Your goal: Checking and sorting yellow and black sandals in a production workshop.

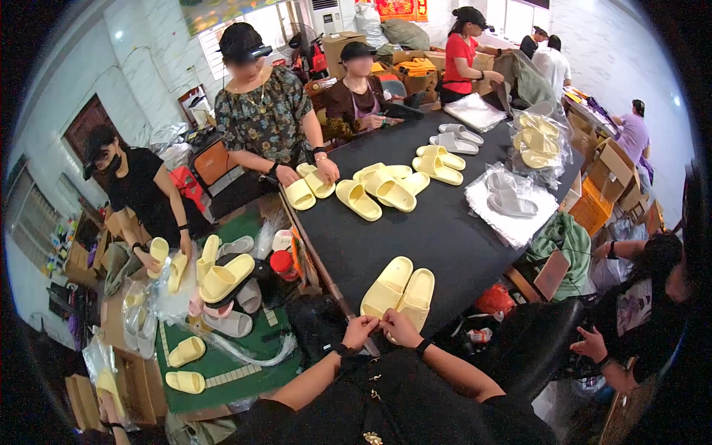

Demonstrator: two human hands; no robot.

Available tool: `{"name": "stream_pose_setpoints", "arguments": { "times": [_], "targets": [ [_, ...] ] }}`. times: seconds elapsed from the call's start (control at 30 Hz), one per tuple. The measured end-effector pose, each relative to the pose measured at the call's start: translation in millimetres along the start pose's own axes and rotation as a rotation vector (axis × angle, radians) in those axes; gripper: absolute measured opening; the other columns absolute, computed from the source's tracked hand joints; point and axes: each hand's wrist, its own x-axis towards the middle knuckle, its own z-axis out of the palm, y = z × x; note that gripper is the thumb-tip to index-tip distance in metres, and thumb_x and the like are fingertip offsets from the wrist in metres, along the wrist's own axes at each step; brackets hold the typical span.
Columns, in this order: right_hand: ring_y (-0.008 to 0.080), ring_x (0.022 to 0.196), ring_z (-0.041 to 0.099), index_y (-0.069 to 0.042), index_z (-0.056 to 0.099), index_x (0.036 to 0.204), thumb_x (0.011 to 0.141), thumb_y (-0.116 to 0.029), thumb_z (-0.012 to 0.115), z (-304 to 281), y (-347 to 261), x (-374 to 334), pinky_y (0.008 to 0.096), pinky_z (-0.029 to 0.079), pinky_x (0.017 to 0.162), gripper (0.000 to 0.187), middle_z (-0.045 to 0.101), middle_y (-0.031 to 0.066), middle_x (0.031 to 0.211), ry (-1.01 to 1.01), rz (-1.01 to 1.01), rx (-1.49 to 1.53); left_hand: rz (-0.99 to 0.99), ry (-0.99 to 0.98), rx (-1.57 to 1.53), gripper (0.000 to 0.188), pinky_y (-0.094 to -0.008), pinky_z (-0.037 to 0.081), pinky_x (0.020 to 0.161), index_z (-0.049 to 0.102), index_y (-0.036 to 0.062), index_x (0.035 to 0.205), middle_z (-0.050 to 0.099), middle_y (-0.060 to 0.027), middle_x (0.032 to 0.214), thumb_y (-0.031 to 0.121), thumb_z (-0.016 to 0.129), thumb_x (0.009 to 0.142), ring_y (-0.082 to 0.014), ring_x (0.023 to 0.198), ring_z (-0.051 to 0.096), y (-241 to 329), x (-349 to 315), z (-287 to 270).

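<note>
A pair of pale yellow slide slippers (389, 285) lies side by side on the black table, heels toward me at the near edge. My left hand (361, 331) is closed in a pinch beside the left slipper's heel. Close to it, my right hand (400, 328) is also pinched, overlapping the heel of the right slipper (417, 293). The fingertips of both hands nearly meet. Anything between them is too small to make out.
More yellow slides (386, 185) lie across the black table (445, 230). Grey slides (512, 199) rest on clear plastic bags (519, 222) at the right. Co-workers handle slippers at the far left edge and at a green table (230, 386) on the left.
</note>
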Motion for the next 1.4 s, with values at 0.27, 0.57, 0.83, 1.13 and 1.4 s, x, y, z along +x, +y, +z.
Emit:
{"name": "stream_pose_setpoints", "arguments": {
  "times": [0.27,0.57,0.83,1.13,1.4],
  "targets": [
    [0.0207,0.058,0.061,0.0,0.052,0.081,0.084,-0.007,0.059,4,10,0,0.0321,0.047,0.053,0.01,0.06,0.0124,0.065,0.069,-0.048,-0.055,-0.007,0.015,0.012,0.019,-0.0224,0.045,0.063,0.063,-0.002,0.095,0.065,-0.0025,0.082,0.016,0.057,0.091,-0.0075,0.07,0.057,8,-5,1],
    [0.0143,0.059,0.061,0.001,0.051,0.08,0.084,-0.005,0.06,1,-10,-4,0.0279,0.046,0.052,0.012,0.059,0.0086,0.065,0.031,-0.047,-0.018,0.023,0.029,0.045,0.02,-0.0245,0.046,0.061,0.064,-0.003,0.095,0.065,-0.0034,0.078,0.015,0.058,0.09,-0.0091,0.066,0.057,-1,-4,-3],
    [0.0181,0.06,0.061,0.0,0.051,0.087,0.085,-0.006,0.058,0,-12,-1,0.0304,0.048,0.055,0.01,0.061,0.0094,0.067,-0.059,-0.056,-0.032,-0.023,0.045,0.12,0.023,-0.025,0.046,0.062,0.064,-0.0027,0.096,0.066,-0.0045,0.08,0.019,0.058,0.09,-0.0094,0.068,0.057,7,-5,-6],
    [0.0261,0.066,0.065,-0.001,0.052,0.087,0.082,-0.007,0.06,1,6,-1,0.0351,0.05,0.059,0.012,0.063,0.0151,0.07,0.033,-0.044,-0.056,-0.009,-0.019,0.141,0.024,-0.0263,0.045,0.062,0.065,-0.0021,0.095,0.065,-0.0046,0.077,0.02,0.058,0.09,-0.0098,0.067,0.056,5,-2,-4],
    [0.0358,0.069,0.062,-0.001,0.056,0.087,0.082,-0.011,0.061,2,20,-2,0.0418,0.049,0.062,0.012,0.062,0.0192,0.073,0.049,-0.108,-0.221,-0.032,-0.008,0.222,0.025,-0.027,0.046,0.059,0.064,-0.0024,0.093,0.065,-0.0048,0.075,0.022,0.056,0.091,-0.0108,0.065,0.057,8,-2,-3]
  ]
}}
